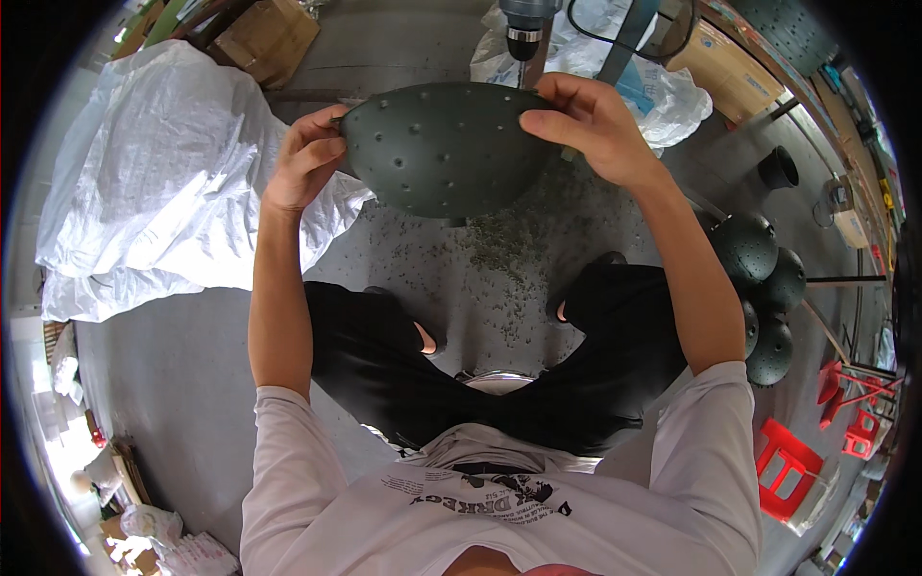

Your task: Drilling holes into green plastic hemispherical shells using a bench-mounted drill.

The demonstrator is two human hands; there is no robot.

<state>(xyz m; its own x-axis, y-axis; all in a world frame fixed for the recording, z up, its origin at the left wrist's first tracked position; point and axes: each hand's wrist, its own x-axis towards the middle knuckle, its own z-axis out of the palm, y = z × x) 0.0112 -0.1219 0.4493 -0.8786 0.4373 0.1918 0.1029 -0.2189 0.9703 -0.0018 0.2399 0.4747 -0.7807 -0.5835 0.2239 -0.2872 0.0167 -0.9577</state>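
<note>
Head view: left hand (305, 161) and right hand (588, 125) grip opposite ends of 1 dark green dome (451, 149) dotted with small dents, held up over the floor (192, 384), where shavings (504, 245) lie; its far edge is near a drill (526, 12), contact unclear; 4 similar domes (747, 248) cluster at right; white sheeting (154, 182) is at left.

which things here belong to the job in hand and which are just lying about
Seem part of the job:
dark green shell, held by left hand and right hand
drill by its far edge
greenish scraps below
similar shells at right, probably

Seem just lying about:
white sheeting at left
cardboard box, upper left
black pot
red stool
</note>
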